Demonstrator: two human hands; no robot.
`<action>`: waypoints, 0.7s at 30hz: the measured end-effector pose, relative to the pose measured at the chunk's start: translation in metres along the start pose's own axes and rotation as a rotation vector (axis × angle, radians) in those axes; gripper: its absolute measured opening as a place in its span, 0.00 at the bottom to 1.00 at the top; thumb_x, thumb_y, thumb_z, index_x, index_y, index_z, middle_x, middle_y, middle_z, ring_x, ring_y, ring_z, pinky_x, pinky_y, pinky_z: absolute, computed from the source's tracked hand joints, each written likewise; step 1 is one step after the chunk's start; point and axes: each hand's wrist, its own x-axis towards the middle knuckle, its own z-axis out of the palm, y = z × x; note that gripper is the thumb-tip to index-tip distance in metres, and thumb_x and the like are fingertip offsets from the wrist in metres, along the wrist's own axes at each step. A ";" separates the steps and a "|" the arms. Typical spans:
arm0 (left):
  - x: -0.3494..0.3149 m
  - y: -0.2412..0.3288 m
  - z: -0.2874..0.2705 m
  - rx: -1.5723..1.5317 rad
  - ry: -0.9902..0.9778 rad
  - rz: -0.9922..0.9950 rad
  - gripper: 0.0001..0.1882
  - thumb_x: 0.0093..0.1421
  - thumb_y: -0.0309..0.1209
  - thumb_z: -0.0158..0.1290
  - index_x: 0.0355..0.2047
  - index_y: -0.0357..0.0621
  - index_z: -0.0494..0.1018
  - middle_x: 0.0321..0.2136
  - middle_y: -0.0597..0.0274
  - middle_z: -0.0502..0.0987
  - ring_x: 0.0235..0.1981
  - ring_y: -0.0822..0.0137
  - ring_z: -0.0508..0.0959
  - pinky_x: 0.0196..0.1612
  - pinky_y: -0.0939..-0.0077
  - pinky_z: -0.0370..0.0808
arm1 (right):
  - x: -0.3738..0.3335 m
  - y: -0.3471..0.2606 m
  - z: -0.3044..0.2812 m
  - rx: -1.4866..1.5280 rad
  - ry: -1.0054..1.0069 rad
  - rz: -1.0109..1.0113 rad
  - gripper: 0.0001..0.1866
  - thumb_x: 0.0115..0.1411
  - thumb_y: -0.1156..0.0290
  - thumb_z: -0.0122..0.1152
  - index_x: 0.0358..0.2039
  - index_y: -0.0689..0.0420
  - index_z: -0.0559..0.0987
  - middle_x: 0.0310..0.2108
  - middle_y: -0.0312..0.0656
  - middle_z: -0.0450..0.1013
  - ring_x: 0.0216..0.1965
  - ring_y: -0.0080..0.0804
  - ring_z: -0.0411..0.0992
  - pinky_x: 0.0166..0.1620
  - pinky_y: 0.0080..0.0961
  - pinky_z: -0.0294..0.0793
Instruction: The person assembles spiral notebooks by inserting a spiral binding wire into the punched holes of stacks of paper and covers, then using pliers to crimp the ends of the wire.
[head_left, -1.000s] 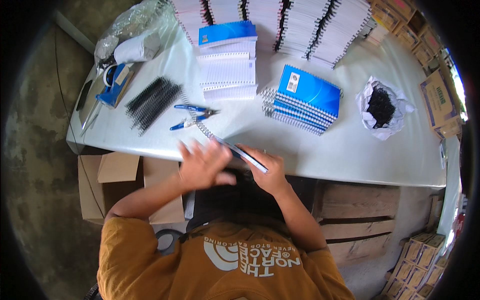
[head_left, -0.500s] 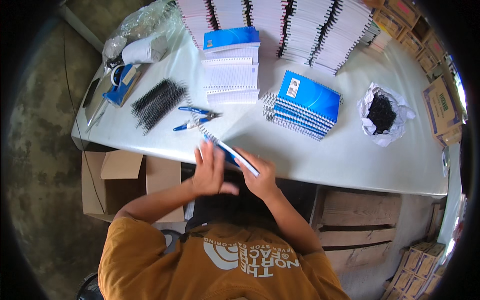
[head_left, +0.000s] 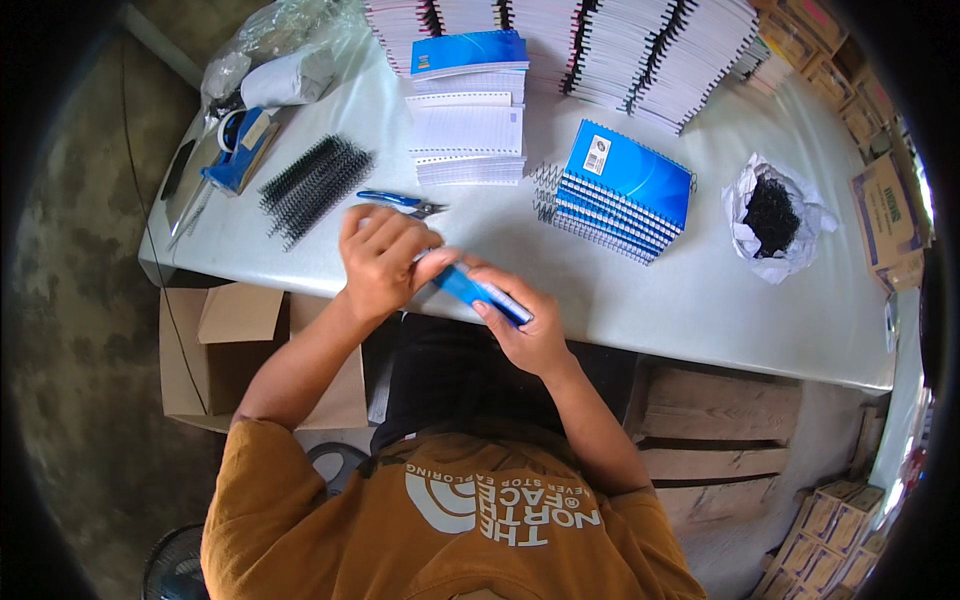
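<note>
My right hand [head_left: 525, 325] grips a small blue spiral notebook [head_left: 462, 285], held on edge in front of the table's near side. At the notebook's far-left end is my left hand [head_left: 385, 255], fingers curled and thumb reaching to the cover. Whatever its fingers close on is hidden; the notebook's wire coil cannot be seen there. Just beyond the left hand lie blue-handled pliers [head_left: 400, 202], partly covered by it. A bundle of dark wire coils [head_left: 315, 190] rests to their left. Several blue spiral notebooks [head_left: 630, 175] are stacked to the right, coil ends sticking out at their left.
A pile of punched pages [head_left: 466, 130] stands mid-table, with tall stacks of bound pages [head_left: 620, 50] behind. Crumpled paper with black clippings [head_left: 770, 218] sits at right. A blue tape dispenser [head_left: 238, 160] is at left. An open cardboard box [head_left: 240, 315] stands below the table's edge.
My left hand has moved up and away from me, its fingers curling where the protruding coil showed. The notebook has turned to show more blue cover; my right hand still holds it.
</note>
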 end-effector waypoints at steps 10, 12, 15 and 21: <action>0.015 -0.012 0.011 -0.238 0.080 0.151 0.16 0.50 0.40 0.60 0.13 0.47 0.68 0.14 0.67 0.70 0.16 0.65 0.69 0.23 0.74 0.61 | 0.003 -0.005 -0.005 0.075 -0.016 0.083 0.17 0.56 0.78 0.57 0.48 0.58 0.74 0.44 0.45 0.75 0.44 0.34 0.75 0.47 0.24 0.72; 0.008 -0.012 0.017 -0.226 0.076 0.098 0.15 0.50 0.41 0.59 0.17 0.47 0.69 0.16 0.67 0.70 0.19 0.65 0.70 0.25 0.73 0.61 | 0.004 0.000 -0.004 0.043 -0.001 0.127 0.16 0.57 0.71 0.60 0.46 0.59 0.75 0.40 0.46 0.76 0.40 0.32 0.76 0.42 0.23 0.73; 0.002 -0.010 0.025 -0.188 0.154 0.053 0.16 0.51 0.44 0.59 0.29 0.46 0.70 0.21 0.67 0.72 0.24 0.66 0.70 0.29 0.72 0.62 | 0.001 0.006 -0.002 -0.050 0.011 0.223 0.14 0.57 0.70 0.59 0.43 0.60 0.77 0.35 0.47 0.77 0.34 0.32 0.77 0.38 0.23 0.73; 0.009 -0.012 0.020 -0.184 0.219 0.201 0.16 0.51 0.43 0.59 0.28 0.45 0.69 0.20 0.67 0.72 0.21 0.66 0.71 0.26 0.74 0.63 | 0.005 -0.013 -0.003 -0.167 0.002 0.165 0.14 0.55 0.75 0.61 0.43 0.58 0.78 0.33 0.48 0.77 0.30 0.34 0.77 0.35 0.22 0.73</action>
